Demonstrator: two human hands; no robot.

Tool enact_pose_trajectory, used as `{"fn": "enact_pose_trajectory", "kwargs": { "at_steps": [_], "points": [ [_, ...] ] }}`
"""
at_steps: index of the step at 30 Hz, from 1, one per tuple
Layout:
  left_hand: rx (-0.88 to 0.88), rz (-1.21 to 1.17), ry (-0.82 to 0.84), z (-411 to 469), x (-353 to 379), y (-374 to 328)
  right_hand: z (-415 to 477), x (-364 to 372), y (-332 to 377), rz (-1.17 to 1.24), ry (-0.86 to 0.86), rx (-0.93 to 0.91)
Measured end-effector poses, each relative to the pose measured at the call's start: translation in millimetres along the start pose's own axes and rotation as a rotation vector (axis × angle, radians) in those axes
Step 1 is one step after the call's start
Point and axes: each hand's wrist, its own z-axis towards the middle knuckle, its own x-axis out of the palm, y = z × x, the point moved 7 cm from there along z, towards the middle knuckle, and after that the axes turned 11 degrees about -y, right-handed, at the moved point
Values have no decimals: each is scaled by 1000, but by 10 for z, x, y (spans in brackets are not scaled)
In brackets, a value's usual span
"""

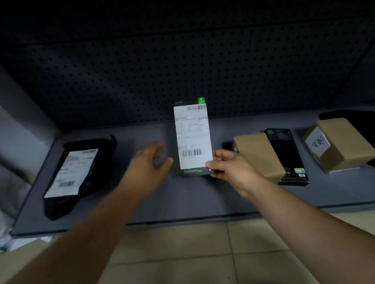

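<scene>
Package (193, 138): held upright over the middle of the shelf (142, 208); setting down and release judged still to be done
Right hand (230, 169): lower corner pinched between thumb and fingers
Left hand (148, 168): fingers loosely open; nothing gripped; kept just beside it

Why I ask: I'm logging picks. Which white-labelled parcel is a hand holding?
The slim black box with green trim at mid-shelf: the right hand pinches its lower corner. The labelled black bag and brown carton lie untouched.

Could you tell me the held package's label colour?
White label with black barcodes on the package; head view.
</scene>
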Motion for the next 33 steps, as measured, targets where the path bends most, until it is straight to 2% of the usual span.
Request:
{"fn": "enact_pose_trajectory", "kwargs": {
  "at_steps": [5, 9, 13, 22, 27, 33],
  "points": [
    [126, 120, 36, 41, -288, 9, -54, -37, 83, 5, 24, -63],
    [139, 43, -71, -87, -287, -41, -98, -31, 113, -5, 42, -108],
    [197, 10, -32, -172, -167, -123, -112, 1, 117, 1, 46, -115],
    [136, 6, -81, -172, -260, 4, -130, 104, 44, -26, 42, -102],
    [53, -3, -66, -246, -273, 227, -124, 213, -149, -94, 48, 51],
    [-57, -19, -59, -352, -188, 445, -137, 340, -456, -186, -45, 224]
  ]
}}
